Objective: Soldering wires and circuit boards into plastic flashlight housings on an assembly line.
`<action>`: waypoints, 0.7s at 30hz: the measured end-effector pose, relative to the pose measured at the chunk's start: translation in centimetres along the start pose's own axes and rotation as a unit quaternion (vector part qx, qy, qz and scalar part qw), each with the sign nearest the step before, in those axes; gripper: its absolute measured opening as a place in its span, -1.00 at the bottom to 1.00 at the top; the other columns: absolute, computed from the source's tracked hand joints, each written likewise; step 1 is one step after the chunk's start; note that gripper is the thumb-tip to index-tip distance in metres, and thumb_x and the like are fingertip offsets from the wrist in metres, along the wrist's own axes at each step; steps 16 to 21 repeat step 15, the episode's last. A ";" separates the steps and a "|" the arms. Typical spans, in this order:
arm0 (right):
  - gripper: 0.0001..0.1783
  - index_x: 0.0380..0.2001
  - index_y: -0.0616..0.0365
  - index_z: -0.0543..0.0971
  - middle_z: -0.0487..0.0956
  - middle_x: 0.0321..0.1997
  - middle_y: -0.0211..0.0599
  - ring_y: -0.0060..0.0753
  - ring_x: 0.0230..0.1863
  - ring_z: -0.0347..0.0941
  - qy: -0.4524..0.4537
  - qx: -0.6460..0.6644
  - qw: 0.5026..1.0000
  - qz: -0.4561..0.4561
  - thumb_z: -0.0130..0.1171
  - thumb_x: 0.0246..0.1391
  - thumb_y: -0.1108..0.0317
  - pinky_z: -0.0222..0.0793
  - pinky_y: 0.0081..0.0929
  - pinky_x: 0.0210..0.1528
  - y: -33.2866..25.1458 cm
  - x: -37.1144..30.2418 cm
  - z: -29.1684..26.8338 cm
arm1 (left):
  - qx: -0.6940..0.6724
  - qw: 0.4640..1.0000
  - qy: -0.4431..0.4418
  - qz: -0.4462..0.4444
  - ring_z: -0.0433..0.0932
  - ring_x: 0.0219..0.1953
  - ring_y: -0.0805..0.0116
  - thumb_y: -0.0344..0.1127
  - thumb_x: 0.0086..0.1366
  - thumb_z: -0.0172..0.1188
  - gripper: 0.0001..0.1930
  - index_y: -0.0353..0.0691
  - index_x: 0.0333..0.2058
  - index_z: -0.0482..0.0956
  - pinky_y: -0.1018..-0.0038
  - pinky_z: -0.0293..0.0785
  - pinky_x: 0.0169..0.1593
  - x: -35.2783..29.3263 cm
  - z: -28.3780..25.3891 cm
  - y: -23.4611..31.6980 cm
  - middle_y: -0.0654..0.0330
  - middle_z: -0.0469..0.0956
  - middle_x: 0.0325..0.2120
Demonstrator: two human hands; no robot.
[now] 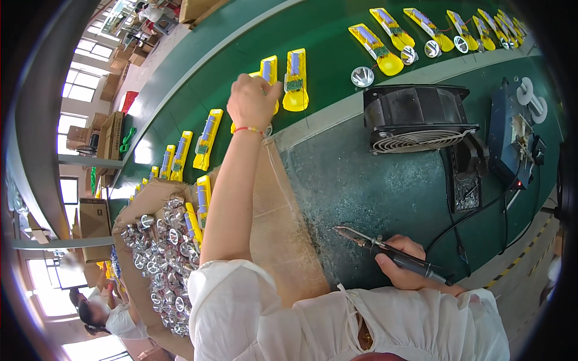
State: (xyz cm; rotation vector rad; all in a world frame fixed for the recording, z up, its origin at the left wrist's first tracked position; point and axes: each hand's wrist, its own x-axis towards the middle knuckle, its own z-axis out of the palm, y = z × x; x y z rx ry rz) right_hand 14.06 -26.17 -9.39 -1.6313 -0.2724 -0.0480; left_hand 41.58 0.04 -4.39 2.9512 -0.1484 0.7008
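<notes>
My left hand [251,103] reaches over the green conveyor belt, fingers curled at a yellow torch housing [268,67] with a blue-purple cell. Whatever lies between the fingertips is hidden. Beside it, another yellow torch housing [295,79] lies face up, a small green circuit board in it. Low over the bench, my right hand [402,260] is closed around the black handle of a soldering iron [415,263]. The iron's tip points left, above a bench surface [337,186] strewn with bright solder bits.
A black fan [416,114] and a blue soldering station [509,135] with a solder spool [531,101] stand to the right. At left, a cardboard box [135,219] holds many silvery reflectors [165,259]. More housings line the belt. A person [108,313] sits at far left.
</notes>
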 end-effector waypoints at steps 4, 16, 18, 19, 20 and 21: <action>-0.77 -0.39 0.23 0.43 0.51 -0.52 -0.24 -0.40 -0.56 0.43 -0.013 0.004 1.000 -0.009 0.25 -0.15 0.51 0.32 -0.52 -0.52 -0.3 -0.1 0.2 | 0.086 0.996 -0.024 0.024 0.47 -0.27 0.21 -0.09 0.00 0.18 -0.76 -0.13 -0.62 0.60 0.31 0.41 -0.23 -1.5 1.2 1.4 0.15 0.51 -0.44; -0.81 -0.34 0.22 0.44 0.49 -0.42 -0.24 -0.48 -0.44 0.42 0.029 0.018 0.992 0.120 0.19 -0.07 0.47 0.36 -0.57 -0.38 0.0 -1.5 1.3 | -0.025 0.998 -0.034 -0.046 0.44 -0.39 0.22 -0.37 -0.17 0.20 -0.93 -0.13 -0.72 0.50 0.34 0.36 -0.34 -21.1 -10.3 -0.7 0.18 0.44 -0.50; -0.81 -0.34 0.22 0.44 0.49 -0.42 -0.24 -0.48 -0.44 0.42 0.029 0.018 0.992 0.120 0.19 -0.07 0.47 0.36 -0.57 -0.38 0.0 -1.5 1.3 | -0.025 0.998 -0.034 -0.046 0.44 -0.39 0.22 -0.37 -0.17 0.20 -0.93 -0.13 -0.72 0.50 0.34 0.36 -0.34 -21.1 -10.3 -0.7 0.18 0.44 -0.50; -0.81 -0.34 0.22 0.44 0.49 -0.42 -0.24 -0.48 -0.44 0.42 0.029 0.018 0.992 0.120 0.19 -0.07 0.47 0.36 -0.57 -0.38 0.0 -1.5 1.3 | -0.025 0.998 -0.034 -0.046 0.44 -0.39 0.22 -0.37 -0.17 0.20 -0.93 -0.13 -0.72 0.50 0.34 0.36 -0.34 -21.1 -10.3 -0.7 0.18 0.44 -0.50; -0.81 -0.34 0.22 0.44 0.49 -0.42 -0.24 -0.48 -0.44 0.42 0.029 0.018 0.992 0.120 0.19 -0.07 0.47 0.36 -0.57 -0.38 0.0 -1.5 1.3 | -0.025 0.998 -0.034 -0.046 0.44 -0.39 0.22 -0.37 -0.17 0.20 -0.93 -0.13 -0.72 0.50 0.34 0.36 -0.34 -21.1 -10.3 -0.7 0.18 0.44 -0.50; -0.81 -0.34 0.22 0.44 0.49 -0.42 -0.24 -0.48 -0.44 0.42 0.029 0.018 0.992 0.120 0.19 -0.07 0.47 0.36 -0.57 -0.38 0.0 -1.5 1.3 | -0.025 0.998 -0.034 -0.046 0.44 -0.39 0.22 -0.37 -0.17 0.20 -0.93 -0.13 -0.72 0.50 0.34 0.36 -0.34 -21.1 -10.3 -0.7 0.18 0.44 -0.50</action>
